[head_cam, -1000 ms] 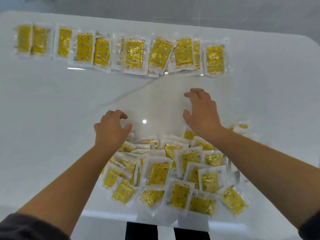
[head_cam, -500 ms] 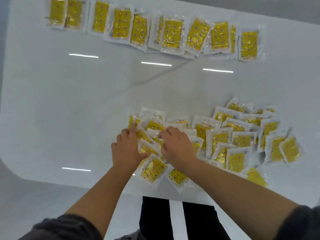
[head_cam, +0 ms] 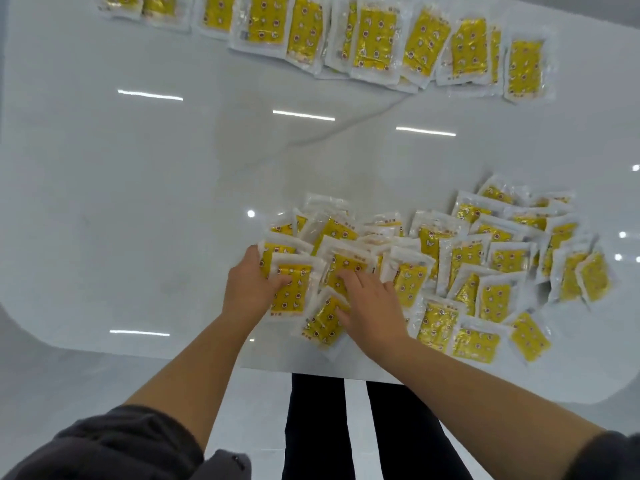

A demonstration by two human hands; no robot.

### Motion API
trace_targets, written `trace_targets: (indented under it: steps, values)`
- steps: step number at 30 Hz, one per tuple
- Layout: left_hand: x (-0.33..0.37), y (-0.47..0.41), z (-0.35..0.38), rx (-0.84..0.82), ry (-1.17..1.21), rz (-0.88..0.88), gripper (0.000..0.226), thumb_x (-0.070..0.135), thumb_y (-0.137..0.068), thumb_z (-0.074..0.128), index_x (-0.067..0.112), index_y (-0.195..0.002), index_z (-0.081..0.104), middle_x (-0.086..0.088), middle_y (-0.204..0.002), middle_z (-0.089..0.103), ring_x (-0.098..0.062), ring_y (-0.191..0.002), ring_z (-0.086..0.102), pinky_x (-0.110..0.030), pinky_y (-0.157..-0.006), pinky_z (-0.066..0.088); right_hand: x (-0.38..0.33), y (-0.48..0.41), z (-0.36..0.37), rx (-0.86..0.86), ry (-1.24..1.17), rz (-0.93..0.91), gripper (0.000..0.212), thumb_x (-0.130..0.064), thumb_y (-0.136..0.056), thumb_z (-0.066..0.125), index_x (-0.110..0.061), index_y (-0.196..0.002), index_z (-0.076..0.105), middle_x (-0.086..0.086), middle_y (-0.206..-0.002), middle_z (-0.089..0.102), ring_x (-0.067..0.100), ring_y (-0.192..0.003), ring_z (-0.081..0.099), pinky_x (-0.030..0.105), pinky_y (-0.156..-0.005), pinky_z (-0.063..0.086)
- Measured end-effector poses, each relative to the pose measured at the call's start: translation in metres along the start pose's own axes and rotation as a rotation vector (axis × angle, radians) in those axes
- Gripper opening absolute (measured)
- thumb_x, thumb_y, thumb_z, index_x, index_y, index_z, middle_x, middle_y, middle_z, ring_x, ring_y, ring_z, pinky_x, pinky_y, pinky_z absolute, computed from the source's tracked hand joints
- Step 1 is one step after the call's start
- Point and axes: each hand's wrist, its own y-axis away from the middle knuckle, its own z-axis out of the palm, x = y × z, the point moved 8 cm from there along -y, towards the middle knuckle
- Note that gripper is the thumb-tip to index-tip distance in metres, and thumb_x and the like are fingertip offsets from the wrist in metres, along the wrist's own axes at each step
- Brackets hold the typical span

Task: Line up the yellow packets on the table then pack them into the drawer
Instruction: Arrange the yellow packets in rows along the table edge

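The left hand (head_cam: 252, 285) is at the left end of the loose pile (head_cam: 467, 265) of yellow packets. Its thumb lies across the top of one packet (head_cam: 292, 292) and its fingers curl round that packet's left edge, so it has hold of it; I cannot tell whether more packets come with it underneath. The right hand (head_cam: 370, 306) is just to the right of it, nearly touching, with its fingers released and laid flat on the packets there. Its thumb rests on a tilted packet (head_cam: 323, 323) that sits nearest the person.

From the right hand the pile spreads away to the right, overlapping and crooked. Its lowest packets are close to the desk's (head_cam: 138, 202) near edge. That edge runs just under both wrists, and both forearms cross it. To the left of the left hand the desk curves round in a wide corner, with a broad stretch of white surface between the hand and that curve.

Beyond both hands is another open band of glossy desk, marked by a thin grey vein and strips of reflected light. Past it, well apart from the pile, is the lined-up row (head_cam: 374, 39) of packets, side by side and slightly overlapping, running up to the far edge of view.
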Motion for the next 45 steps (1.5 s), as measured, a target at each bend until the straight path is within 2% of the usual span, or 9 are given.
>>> trace_targets:
  steps: [5,10,18,26,31,36,39,42,45]
  values:
    - [-0.02,-0.01,-0.035,0.009,0.058,-0.062,0.023,0.024,-0.08,0.075,0.024,-0.099,0.063,0.003,-0.093,0.067,-0.016,-0.087,0.062,-0.029,-0.081,0.048,-0.014,-0.002,0.009,0.009,0.217,-0.073,0.069,-0.041,-0.062,0.085,-0.024,-0.121,0.055,-0.001,-0.107,0.059,0.025,-0.1,0.057,0.041,-0.086,0.045]
    - [-0.045,-0.016,-0.059,0.053,0.121,-0.129,0.027,0.023,-0.083,0.072,0.018,-0.108,0.064,-0.002,-0.102,0.07,-0.022,-0.096,0.066,-0.043,-0.091,0.052,-0.035,-0.005,0.024,0.008,0.463,-0.317,0.087,-0.017,-0.035,0.09,-0.017,-0.115,0.053,0.008,-0.109,0.051,0.029,-0.096,0.049,0.047,-0.082,0.039]
    - [-0.05,-0.018,-0.06,0.056,0.184,-0.139,0.021,0.021,-0.086,0.069,0.018,-0.105,0.06,0.0,-0.102,0.068,-0.019,-0.093,0.065,-0.036,-0.084,0.051,-0.063,-0.001,0.036,-0.144,0.798,-0.684,0.042,-0.015,-0.075,0.069,-0.008,-0.114,0.054,0.012,-0.119,0.046,0.032,-0.111,0.045,0.051,-0.099,0.035]
    - [-0.044,-0.015,-0.069,0.046,0.195,-0.105,0.019,0.017,-0.088,0.068,0.021,-0.105,0.059,0.001,-0.102,0.067,-0.019,-0.093,0.064,-0.037,-0.088,0.051,-0.068,-0.015,0.034,-0.195,0.889,-0.715,0.016,-0.01,-0.092,0.054,-0.008,-0.106,0.06,0.01,-0.109,0.058,0.031,-0.105,0.049,0.047,-0.104,0.031]
    - [-0.047,-0.014,-0.07,0.038,0.213,-0.106,0.026,0.016,-0.088,0.067,0.017,-0.113,0.061,0.0,-0.105,0.067,-0.019,-0.096,0.064,-0.035,-0.086,0.05,-0.068,-0.021,0.035,-0.284,0.87,-0.732,0.017,-0.011,-0.092,0.055,-0.012,-0.108,0.061,0.007,-0.11,0.059,0.029,-0.108,0.049,0.044,-0.105,0.032]
    - [-0.05,-0.014,-0.067,0.022,0.225,-0.114,0.026,0.015,-0.088,0.068,0.02,-0.112,0.061,-0.001,-0.107,0.068,-0.02,-0.098,0.065,-0.04,-0.092,0.051,-0.074,-0.028,0.012,-0.42,0.612,-0.725,0.027,-0.005,-0.089,0.055,-0.017,-0.11,0.045,0.004,-0.083,0.059,0.026,-0.081,0.059,0.04,-0.076,0.053]
    - [-0.049,-0.013,-0.065,0.017,0.235,-0.114,0.025,0.016,-0.088,0.068,0.022,-0.11,0.061,0.001,-0.105,0.067,-0.02,-0.098,0.065,-0.038,-0.089,0.051,-0.076,-0.038,-0.013,-0.337,0.685,-0.839,0.03,-0.009,-0.09,0.056,-0.021,-0.117,0.049,0.001,-0.09,0.062,0.023,-0.088,0.055,0.035,-0.085,0.042]
    - [-0.05,-0.013,-0.061,0.017,0.241,-0.117,0.025,0.016,-0.088,0.068,0.021,-0.111,0.061,0.001,-0.105,0.067,-0.02,-0.097,0.065,-0.035,-0.086,0.05,-0.082,-0.039,-0.029,-0.118,0.804,-1.002,0.027,-0.012,-0.068,0.078,-0.018,-0.093,0.067,0.002,-0.088,0.067,0.024,-0.085,0.06,0.04,-0.083,0.048]
    - [-0.052,-0.012,-0.056,0.022,0.259,-0.129,0.026,0.016,-0.088,0.068,0.019,-0.112,0.06,0.0,-0.106,0.067,-0.02,-0.096,0.065,-0.034,-0.085,0.05,-0.06,-0.043,-0.014,-0.189,1.035,-0.938,0.053,-0.02,-0.063,0.084,-0.018,-0.112,0.062,0.01,-0.128,0.056,0.029,-0.113,0.054,0.055,-0.101,0.038]
